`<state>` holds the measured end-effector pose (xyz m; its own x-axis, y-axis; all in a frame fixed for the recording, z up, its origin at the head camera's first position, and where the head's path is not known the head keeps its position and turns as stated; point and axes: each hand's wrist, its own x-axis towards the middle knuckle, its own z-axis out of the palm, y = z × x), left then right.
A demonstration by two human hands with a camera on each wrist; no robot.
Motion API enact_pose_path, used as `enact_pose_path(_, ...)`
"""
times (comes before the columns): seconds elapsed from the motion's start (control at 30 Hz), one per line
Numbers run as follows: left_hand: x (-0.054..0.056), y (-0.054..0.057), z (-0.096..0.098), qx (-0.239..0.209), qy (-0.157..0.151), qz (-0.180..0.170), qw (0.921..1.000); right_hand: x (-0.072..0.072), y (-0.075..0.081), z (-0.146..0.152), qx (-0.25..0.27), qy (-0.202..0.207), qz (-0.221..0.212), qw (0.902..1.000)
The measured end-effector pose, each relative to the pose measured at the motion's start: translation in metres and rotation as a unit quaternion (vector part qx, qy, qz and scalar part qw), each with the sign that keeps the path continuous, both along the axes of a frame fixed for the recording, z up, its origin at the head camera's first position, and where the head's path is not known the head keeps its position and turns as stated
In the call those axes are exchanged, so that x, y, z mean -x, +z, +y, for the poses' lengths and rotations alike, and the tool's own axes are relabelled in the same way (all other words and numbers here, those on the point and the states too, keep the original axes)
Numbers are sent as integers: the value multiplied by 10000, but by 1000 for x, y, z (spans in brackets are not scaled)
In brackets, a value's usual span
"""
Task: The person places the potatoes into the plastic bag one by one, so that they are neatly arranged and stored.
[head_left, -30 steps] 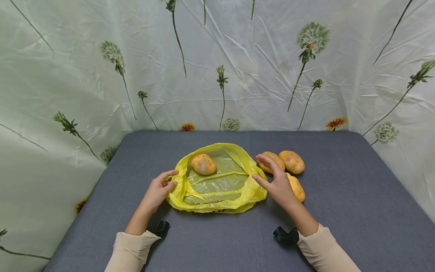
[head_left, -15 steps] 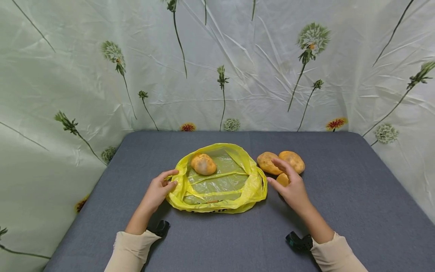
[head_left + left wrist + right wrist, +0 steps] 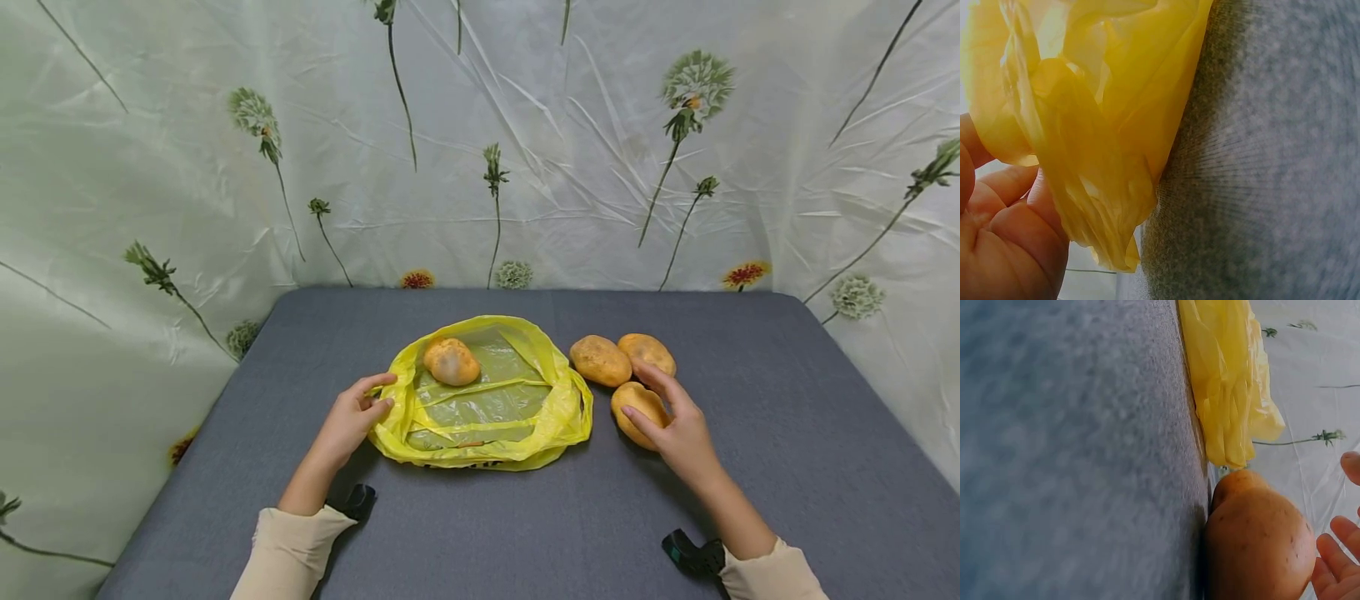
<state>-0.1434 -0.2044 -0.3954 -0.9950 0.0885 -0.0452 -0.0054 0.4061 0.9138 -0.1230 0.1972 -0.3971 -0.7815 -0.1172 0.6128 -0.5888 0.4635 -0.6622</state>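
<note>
Right hand (image 3: 678,429): fingers and thumb spread wide, arched over the nearest potato (image 3: 635,400). Nothing lifted; that potato rests on the table (image 3: 480,537). The right wrist view puts fingertips close by its skin; contact cannot be told.

Left hand (image 3: 343,423): narrow grip, finger and thumb at the near rim of the yellow bag (image 3: 558,412), film tucked between the digits. The bag lies on its base, mouth spread upward, running rightward from this grip.

Progress. Count: one bagged potato (image 3: 452,362), inside at the far side of the mouth, ahead and right of the left grip. Three outside: the one under the right grip, plus a left-hand spare (image 3: 600,360) and a right-hand spare (image 3: 647,347), both just beyond the right fingertips. My estimate: early stage, one in and three out.

Edges and room. Bag wall stands left of the right grip, a narrow strip of table between it and the nearest potato. The left-hand spare sits just beside the bag, so sideways room there is tight; above the mouth I see only air. Table's back edge lies beyond both grips, its right edge well apart from the right one. Grey surface extends between the forearms, toward the person.
</note>
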Motion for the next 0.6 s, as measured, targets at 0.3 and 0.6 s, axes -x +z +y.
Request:
enact_pose_path(0.3, 1, 0, 0, -10, 47, -43, 10000, -11, -5, 12, -183, -321, -393, 9985)
enact_pose_path(0.6, 0, -1, 0, -2, 26, -25, 10000, -17, -11, 19, -236, -405, -625, 9969)
